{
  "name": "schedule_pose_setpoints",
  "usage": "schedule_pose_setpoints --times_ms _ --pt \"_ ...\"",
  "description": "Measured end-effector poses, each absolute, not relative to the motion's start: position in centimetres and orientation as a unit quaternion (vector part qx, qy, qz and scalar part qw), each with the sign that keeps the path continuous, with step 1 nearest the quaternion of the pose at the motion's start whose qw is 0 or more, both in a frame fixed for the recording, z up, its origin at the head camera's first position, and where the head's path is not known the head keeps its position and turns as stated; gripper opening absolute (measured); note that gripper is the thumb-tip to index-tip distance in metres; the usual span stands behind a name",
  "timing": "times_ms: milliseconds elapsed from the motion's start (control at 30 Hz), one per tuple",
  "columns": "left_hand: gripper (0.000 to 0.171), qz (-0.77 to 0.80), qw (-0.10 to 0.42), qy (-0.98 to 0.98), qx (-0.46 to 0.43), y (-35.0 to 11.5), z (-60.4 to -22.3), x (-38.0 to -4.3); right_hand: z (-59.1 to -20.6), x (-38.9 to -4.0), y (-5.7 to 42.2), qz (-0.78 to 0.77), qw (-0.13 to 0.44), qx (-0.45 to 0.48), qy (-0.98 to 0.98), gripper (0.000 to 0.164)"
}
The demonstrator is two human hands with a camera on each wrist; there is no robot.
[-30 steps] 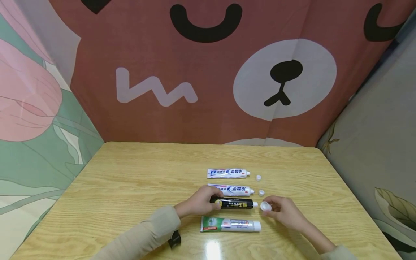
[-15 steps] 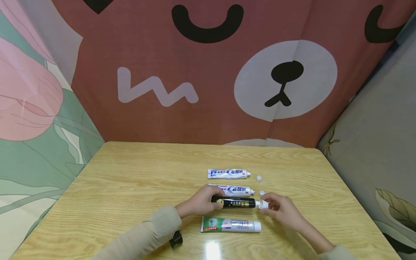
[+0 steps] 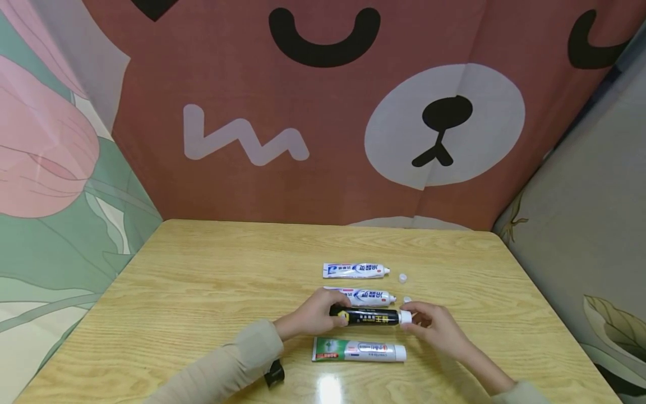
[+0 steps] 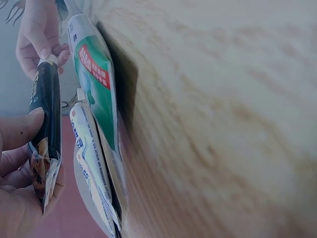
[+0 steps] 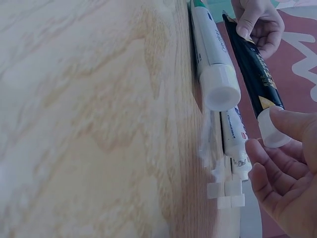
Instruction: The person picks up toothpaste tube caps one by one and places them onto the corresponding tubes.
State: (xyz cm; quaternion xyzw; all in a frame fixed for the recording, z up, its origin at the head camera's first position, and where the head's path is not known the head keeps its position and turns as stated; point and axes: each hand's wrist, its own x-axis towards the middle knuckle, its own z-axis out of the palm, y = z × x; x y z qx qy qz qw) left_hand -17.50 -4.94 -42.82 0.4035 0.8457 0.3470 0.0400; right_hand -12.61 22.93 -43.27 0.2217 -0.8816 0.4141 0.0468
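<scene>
My left hand [image 3: 315, 312] grips a black toothpaste tube [image 3: 370, 316] near its flat tail end, with the thumb on one face. At the tube's other end, my right hand [image 3: 438, 325] pinches a white cap [image 5: 271, 127] that covers the nozzle. In the right wrist view the cap sits against the black shoulder, and the tube is raised off the table. Nearer the person lies a green and silver toothpaste tube [image 3: 359, 349] with its white cap on. Beyond the black tube is a white and blue toothpaste tube [image 3: 370, 297], uncapped, its tail partly behind the left hand.
A second uncapped white and blue tube [image 3: 355, 270] lies farther back, with a small white cap [image 3: 402, 278] beside its nozzle. Another small cap [image 3: 406, 299] is partly hidden by the right hand. Beside the left sleeve is a black object [image 3: 275, 372] on the wooden table [image 3: 212, 269].
The right hand has moved the white cap leftward onto the black tube's nozzle, which was bare a second ago. The left hand keeps its grip, with the tube shifted very slightly right.
</scene>
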Motion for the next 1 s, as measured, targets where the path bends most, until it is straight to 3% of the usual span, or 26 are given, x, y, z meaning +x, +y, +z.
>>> schedule_pose_setpoints --times_ms 167,533,800,1000 --pt "0.023 0.347 0.040 0.847 0.402 -4.96 -42.95 -17.49 -43.19 -12.57 22.87 0.432 0.044 0.218 -0.874 0.024" --pt "0.021 0.352 0.034 0.842 0.409 -5.07 -42.94 -17.37 -43.37 -12.60 23.10 0.477 -0.029 0.232 -0.847 0.015" --pt "0.022 0.350 0.028 0.841 0.412 -4.93 -43.00 -17.28 -43.12 -12.74 22.73 0.502 -0.093 0.179 -0.841 0.036" --pt "0.022 0.346 0.026 0.843 0.411 -5.00 -43.13 -17.19 -43.02 -12.64 23.32 0.489 -0.084 0.191 -0.847 0.034"
